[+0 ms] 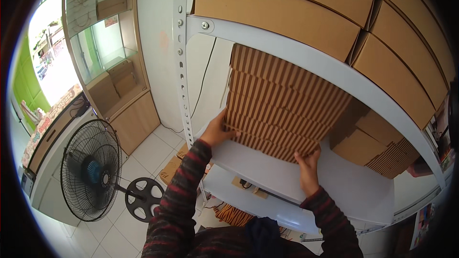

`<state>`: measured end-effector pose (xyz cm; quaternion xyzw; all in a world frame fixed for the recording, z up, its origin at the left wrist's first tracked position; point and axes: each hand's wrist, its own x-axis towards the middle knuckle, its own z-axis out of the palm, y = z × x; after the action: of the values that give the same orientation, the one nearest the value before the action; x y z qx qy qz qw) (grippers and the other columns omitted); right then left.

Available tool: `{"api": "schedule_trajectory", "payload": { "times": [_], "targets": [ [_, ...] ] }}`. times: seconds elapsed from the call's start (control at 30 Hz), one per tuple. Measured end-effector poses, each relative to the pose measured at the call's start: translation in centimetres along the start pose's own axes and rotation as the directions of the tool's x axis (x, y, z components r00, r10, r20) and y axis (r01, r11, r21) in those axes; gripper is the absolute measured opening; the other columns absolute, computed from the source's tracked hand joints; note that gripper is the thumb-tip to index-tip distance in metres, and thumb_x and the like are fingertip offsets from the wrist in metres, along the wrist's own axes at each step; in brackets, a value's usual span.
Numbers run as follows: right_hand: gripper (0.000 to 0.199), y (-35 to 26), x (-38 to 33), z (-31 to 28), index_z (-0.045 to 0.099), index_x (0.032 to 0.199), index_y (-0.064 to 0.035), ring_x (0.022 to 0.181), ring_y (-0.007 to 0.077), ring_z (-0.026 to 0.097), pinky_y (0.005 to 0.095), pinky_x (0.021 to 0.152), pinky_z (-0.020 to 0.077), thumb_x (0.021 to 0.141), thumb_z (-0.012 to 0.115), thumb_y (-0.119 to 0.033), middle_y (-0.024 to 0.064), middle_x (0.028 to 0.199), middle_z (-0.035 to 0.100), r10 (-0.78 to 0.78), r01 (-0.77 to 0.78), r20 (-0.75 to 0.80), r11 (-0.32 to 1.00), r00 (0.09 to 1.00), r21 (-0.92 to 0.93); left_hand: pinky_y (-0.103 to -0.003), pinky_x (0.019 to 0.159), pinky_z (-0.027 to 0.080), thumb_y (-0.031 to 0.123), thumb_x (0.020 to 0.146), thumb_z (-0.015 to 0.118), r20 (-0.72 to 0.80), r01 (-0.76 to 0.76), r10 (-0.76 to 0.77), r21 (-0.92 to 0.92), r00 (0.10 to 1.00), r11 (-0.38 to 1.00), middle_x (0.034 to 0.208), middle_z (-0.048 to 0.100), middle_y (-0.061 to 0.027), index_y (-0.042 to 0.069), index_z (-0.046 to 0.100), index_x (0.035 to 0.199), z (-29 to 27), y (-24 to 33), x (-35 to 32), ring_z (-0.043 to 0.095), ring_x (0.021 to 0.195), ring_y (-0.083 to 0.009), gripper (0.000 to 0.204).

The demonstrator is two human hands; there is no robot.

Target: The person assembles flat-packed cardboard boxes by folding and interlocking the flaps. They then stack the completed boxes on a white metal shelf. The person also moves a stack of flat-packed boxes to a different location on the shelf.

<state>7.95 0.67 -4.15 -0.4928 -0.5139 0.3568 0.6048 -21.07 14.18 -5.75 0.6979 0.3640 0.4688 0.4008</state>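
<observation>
A stack of striped brown cardboard boxes [282, 100] stands on the white metal shelf [253, 162], below a higher shelf level. My left hand [219, 131] grips the low left side of the stack, its thumb across the front and its other fingers hidden behind the edge. At the lower right corner my right hand [308, 162] holds the stack's bottom, thumb on the front face. Both forearms reach up from the lower edge in dark sleeves with red stripes.
Plain brown boxes [282, 14] fill the level above, behind a white beam [287, 50]. More folded cardboard [373, 138] stands right of the stack. A perforated upright [181, 67] rises at the left. Beyond it are a standing fan [91, 169] and a glass-fronted cabinet [136, 114].
</observation>
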Motion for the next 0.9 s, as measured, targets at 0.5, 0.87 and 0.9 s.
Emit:
{"api": "schedule_trajectory", "payload": {
  "times": [0.5, 0.87, 0.9],
  "targets": [
    [0.068, 5.3, 10.0, -0.3, 0.015, 0.146, -0.0081, 0.135, 0.0301, 0.03, 0.0416, 0.111, 0.0279, 0.094, 0.057, -0.023, 0.0167, 0.145, 0.03, -0.026, -0.019, -0.138, 0.948, 0.99, -0.316, -0.037, 0.103, 0.04, 0.004, 0.076, 0.074, -0.273, -0.038, 0.062, 0.092, 0.96, 0.995, 0.131, 0.046, -0.0221, -0.004, 0.024, 0.139, 3.9, -6.5, 10.2, 0.046, 0.124, -0.0303, 0.081],
    [0.073, 6.4, 10.6, -1.7, 0.022, 0.143, -0.0052, 0.124, 0.0272, 0.047, 0.0378, 0.102, 0.0411, 0.085, 0.067, -0.012, 0.0176, 0.134, 0.045, -0.09, 0.073, -0.057, 0.966, 0.994, -0.249, -0.039, 0.105, 0.035, 0.005, 0.078, 0.07, -0.285, -0.171, 0.262, 0.309, 0.922, 0.936, 0.133, 0.038, -0.0261, -0.008, 0.019, 0.141, 4.4, -9.2, 10.5, 0.039, 0.126, -0.0354, 0.082],
    [0.074, 6.1, 10.4, -1.6, 0.022, 0.143, -0.0052, 0.124, 0.0274, 0.047, 0.0379, 0.102, 0.0409, 0.085, 0.067, -0.011, 0.0178, 0.134, 0.045, -0.08, 0.067, -0.043, 0.965, 0.996, -0.253, -0.039, 0.105, 0.034, 0.005, 0.078, 0.07, -0.306, -0.163, 0.211, 0.177, 0.928, 0.971, 0.133, 0.037, -0.0269, -0.009, 0.019, 0.141, 4.2, -9.8, 10.6, 0.039, 0.126, -0.0363, 0.082]
  ]
}}
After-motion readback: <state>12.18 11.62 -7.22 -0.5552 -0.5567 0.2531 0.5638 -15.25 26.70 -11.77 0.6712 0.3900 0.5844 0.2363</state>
